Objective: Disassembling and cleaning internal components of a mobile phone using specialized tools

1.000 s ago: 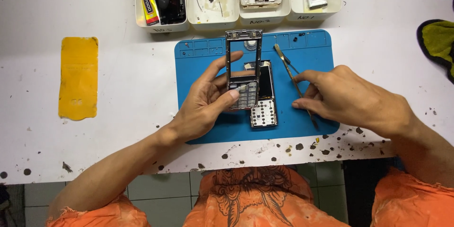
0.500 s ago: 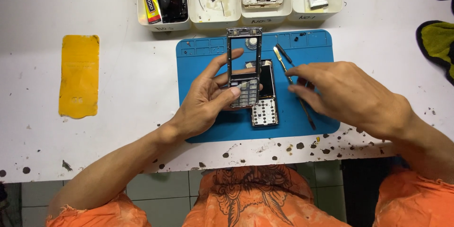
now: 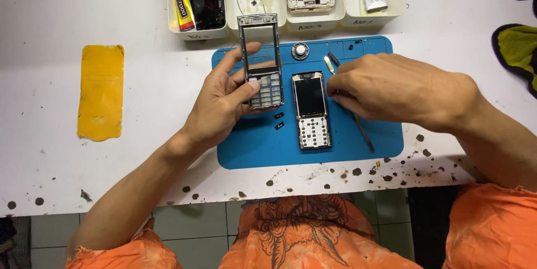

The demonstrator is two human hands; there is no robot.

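Left hand [image 3: 224, 106] lifted phone frame [image 3: 260, 62] off phone body [image 3: 311, 109]

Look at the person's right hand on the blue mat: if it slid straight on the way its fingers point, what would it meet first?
The right hand points left across the blue mat. It would probably meet the phone body with the dark screen first, lying just beyond its fingertips; how high the fingers sit above the mat is unclear.
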